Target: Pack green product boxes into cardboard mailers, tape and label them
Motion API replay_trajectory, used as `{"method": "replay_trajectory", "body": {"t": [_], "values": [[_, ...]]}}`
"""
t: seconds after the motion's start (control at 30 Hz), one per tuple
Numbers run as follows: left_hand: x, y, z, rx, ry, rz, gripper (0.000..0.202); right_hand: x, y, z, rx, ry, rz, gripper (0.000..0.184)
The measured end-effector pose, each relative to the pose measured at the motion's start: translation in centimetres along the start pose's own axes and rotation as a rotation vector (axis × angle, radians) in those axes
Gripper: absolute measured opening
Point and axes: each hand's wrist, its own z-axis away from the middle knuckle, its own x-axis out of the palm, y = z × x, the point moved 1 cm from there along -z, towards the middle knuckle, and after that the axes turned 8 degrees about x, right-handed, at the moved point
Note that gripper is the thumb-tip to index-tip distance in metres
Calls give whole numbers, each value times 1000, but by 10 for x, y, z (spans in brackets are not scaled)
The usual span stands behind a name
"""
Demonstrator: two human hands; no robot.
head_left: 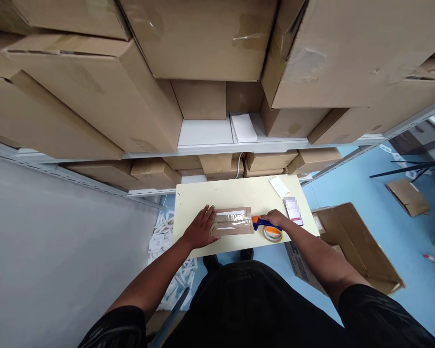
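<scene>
A flat cardboard parcel (234, 221) with shiny clear tape across its top lies in the middle of the pale yellow table (195, 193). My left hand (202, 227) rests on the parcel's left end, fingers spread. In my right hand (274, 218) is a blue and orange tape dispenser (261, 223), its orange head at the parcel's right edge. The tape roll (273, 234) shows just below that hand, near the table's front edge.
A phone (293, 211) and a white card (279, 186) lie at the table's right. Cardboard boxes (206, 43) fill the shelf (206, 133) beyond. An open carton (358, 246) stands on the floor at right; white paper scraps (177, 285) lie at left.
</scene>
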Motion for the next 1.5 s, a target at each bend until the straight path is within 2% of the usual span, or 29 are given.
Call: {"method": "replay_trajectory", "body": {"t": [0.13,0.23,0.3,0.37,0.43,0.5,0.57,0.67,0.77,0.83,0.93,1.0,1.1,1.17,1.23,1.33,1.43,1.5], "values": [[1,1,1,-5,21,-11,116,22,17,7,56,7,-117,52],[0,0,0,-8,28,-3,117,31,31,17,74,38,-143,53],[-1,-1,0,-11,35,18,118,32,43,27,71,94,-152,54],[0,0,2,-34,68,61,119,33,55,36,61,221,-170,56],[5,3,7,-113,137,145,122,34,64,44,57,386,-173,50],[16,9,14,-255,228,273,127,37,67,45,32,523,-131,40],[31,15,22,-410,292,442,128,43,65,40,-48,633,-54,40],[50,25,30,-535,286,665,120,54,58,23,-196,729,69,42],[56,32,30,-558,271,734,103,66,53,9,-251,682,152,41],[55,34,28,-574,300,763,95,71,52,8,-237,660,168,44],[56,34,23,-595,338,845,94,76,49,19,-206,701,121,52],[59,34,22,-611,351,901,95,81,44,30,-285,677,62,62],[64,37,22,-649,352,956,89,96,26,47,-520,478,-44,76],[61,41,23,-689,326,937,80,104,9,56,-579,359,-136,73],[52,46,23,-725,299,871,67,103,-9,63,-506,354,-218,58],[32,48,15,-749,316,762,53,86,-35,64,-327,458,-225,39],[15,42,-4,-790,333,670,51,62,-58,52,-230,464,-148,40],[10,35,-19,-828,292,620,52,50,-70,40,-198,424,-120,44]]}}
